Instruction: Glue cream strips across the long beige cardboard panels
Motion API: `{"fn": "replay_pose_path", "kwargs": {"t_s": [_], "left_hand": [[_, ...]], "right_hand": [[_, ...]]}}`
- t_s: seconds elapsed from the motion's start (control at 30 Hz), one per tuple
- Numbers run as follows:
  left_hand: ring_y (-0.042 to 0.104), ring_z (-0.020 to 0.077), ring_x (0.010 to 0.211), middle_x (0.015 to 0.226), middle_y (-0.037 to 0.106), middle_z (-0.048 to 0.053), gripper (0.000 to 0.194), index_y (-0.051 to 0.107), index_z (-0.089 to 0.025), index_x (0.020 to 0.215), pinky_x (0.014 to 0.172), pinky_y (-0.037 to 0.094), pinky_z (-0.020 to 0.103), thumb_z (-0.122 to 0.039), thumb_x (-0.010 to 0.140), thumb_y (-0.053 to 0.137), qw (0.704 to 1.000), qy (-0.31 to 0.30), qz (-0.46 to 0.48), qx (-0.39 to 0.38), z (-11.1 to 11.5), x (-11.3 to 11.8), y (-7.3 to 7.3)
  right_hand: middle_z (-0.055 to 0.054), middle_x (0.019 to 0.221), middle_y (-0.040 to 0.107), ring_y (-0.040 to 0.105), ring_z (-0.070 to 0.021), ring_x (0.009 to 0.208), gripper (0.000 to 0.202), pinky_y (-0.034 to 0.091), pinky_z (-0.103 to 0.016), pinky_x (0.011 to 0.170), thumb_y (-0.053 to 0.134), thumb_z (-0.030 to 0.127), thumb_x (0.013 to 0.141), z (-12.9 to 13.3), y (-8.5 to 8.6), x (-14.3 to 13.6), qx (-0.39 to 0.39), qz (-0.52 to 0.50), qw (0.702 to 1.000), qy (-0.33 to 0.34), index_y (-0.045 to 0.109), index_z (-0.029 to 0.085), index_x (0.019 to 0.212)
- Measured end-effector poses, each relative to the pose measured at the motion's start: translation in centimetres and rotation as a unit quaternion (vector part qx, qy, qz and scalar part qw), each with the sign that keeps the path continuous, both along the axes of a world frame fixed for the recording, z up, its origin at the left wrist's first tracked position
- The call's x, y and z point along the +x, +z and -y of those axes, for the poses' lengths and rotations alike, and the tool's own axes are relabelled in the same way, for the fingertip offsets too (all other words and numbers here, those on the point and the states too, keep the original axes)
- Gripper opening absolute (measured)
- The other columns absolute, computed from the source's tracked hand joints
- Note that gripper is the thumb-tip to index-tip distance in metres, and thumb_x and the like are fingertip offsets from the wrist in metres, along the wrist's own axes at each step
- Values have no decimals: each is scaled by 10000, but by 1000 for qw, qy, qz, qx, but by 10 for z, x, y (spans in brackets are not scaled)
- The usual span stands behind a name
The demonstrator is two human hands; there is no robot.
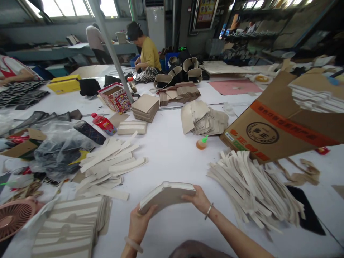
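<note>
Both my hands hold a thick curved stack of grey-beige pieces (166,196) above the white table, near its front edge. My left hand (141,219) is closed round the stack's left end, thumb on the near face. At the right end, my right hand (198,199) grips it with the thumb in front. A pile of long pale strips (252,186) lies to the right, and looser strips (113,165) lie to the left. Flat striped pieces (67,227) are stacked at the lower left.
A large cardboard box (279,122) leans at the right. A small glue bottle (201,143) stands mid-table, with a red bottle (104,123) lying further left. A pink fan (16,218) is at the left edge. A person in yellow (149,53) works across the table.
</note>
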State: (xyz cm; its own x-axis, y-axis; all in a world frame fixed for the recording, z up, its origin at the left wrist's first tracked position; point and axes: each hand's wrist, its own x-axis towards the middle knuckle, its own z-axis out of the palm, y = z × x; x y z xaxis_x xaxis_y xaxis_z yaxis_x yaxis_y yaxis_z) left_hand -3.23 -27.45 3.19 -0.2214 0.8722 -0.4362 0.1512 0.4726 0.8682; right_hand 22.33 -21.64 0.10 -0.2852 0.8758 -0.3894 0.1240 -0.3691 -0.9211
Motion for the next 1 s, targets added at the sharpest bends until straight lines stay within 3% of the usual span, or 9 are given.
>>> {"fn": "replay_pose_path", "kwargs": {"t_s": [0.1, 0.23, 0.33, 0.4, 0.57, 0.77, 0.87, 1.0], "left_hand": [[586, 227, 973, 1006, 664, 34, 413, 621, -187, 992, 887, 459, 324, -342, 617, 697, 997, -43, 12, 57, 4, 5, 3], [610, 223, 911, 978, 677, 50, 458, 616, -163, 1006, 845, 481, 331, -344, 596, 711, 998, -53, 42, 4, 8, 12, -22], [615, 240, 883, 943, 690, 75, 405, 645, -129, 943, 829, 486, 357, -391, 635, 675, 996, -60, 66, -12, 7, 15, -40], [621, 244, 855, 914, 696, 84, 416, 645, -115, 936, 815, 490, 370, -405, 638, 672, 995, -59, 85, -13, 5, 15, -44], [637, 252, 849, 915, 694, 108, 484, 632, -108, 954, 803, 500, 382, -433, 603, 704, 975, -47, 201, -83, 2, 15, -30], [576, 234, 1041, 1114, 628, 100, 662, 511, -191, 1184, 904, 450, 409, -670, 764, 331, 910, -11, 381, -163, -5, 21, 0], [562, 231, 1064, 1136, 614, 102, 656, 484, -180, 1205, 919, 441, 401, -653, 772, 346, 905, -8, 394, -161, -10, 21, 4], [599, 225, 1001, 1128, 619, 103, 600, 426, -200, 1246, 879, 471, 396, -547, 763, 496, 921, 6, 358, -155, -15, 21, 5]], "right_hand": [[-33, 833, 676, 605, -210, 755, 380, 487, -310, 692, 730, 356, 573, 4, 4, 18, 12, 3, 1000, -3, 666, 184, 906], [-46, 852, 688, 613, -236, 785, 508, 490, -364, 736, 774, 353, 475, 11, -17, 23, -24, 0, 1000, -8, 660, 165, 933], [-57, 869, 696, 618, -245, 813, 480, 481, -381, 777, 757, 386, 499, 10, -30, 18, -50, -28, 998, 2, 669, 136, 899], [-62, 860, 699, 625, -238, 795, 465, 486, -372, 764, 752, 393, 506, 8, -31, 17, -72, -35, 997, 1, 671, 125, 879], [-91, 815, 703, 645, -226, 716, 463, 503, -345, 691, 761, 382, 497, 4, -16, 21, -156, -36, 987, -30, 667, 102, 854], [-130, 861, 696, 655, -220, 699, 444, 511, -332, 635, 665, 452, 647, 3, -3, 22, -208, -74, 973, -65, 629, 103, 918], [-135, 874, 693, 657, -221, 724, 458, 513, -333, 656, 639, 476, 678, -2, 4, 22, -209, -82, 972, -71, 613, 105, 946], [-136, 865, 692, 658, -206, 705, 472, 510, -321, 663, 609, 511, 702, -9, 15, 21, -206, -110, 970, -70, 612, 102, 937]]}}
